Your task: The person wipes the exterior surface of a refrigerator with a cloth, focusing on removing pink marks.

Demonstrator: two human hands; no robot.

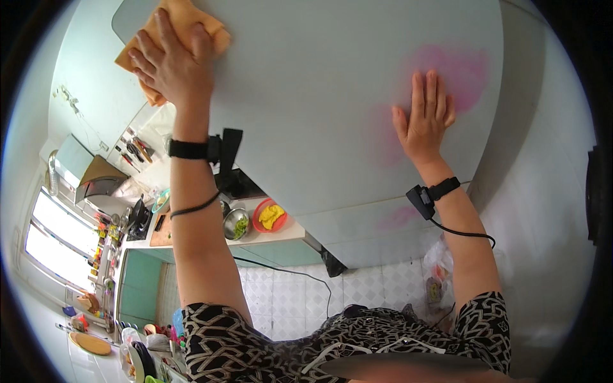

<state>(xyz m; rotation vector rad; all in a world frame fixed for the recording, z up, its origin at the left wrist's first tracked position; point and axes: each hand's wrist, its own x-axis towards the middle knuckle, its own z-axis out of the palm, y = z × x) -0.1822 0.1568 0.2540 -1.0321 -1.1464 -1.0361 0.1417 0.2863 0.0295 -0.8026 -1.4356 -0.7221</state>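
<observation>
A large pale grey appliance door, apparently a refrigerator's point(306, 105), stands close before me. My left hand point(175, 62) presses an orange cloth point(210, 28) flat near the door's upper left edge, its fingers spread over the fabric. Lower on the right, my right hand point(426, 112) rests against the same surface with nothing in it, fingers extended and thumb apart. Pink patches point(459, 72) show on the door around and above that hand. Each wrist wears a black strap with a small device.
Left of the door, a kitchen counter holds a steel bowl of greens point(236, 224), a red basin with a yellow cloth point(271, 216) and a cutting board point(162, 232). A black cable point(301, 273) crosses the tiled floor. Plastic bags point(438, 268) lie at lower right.
</observation>
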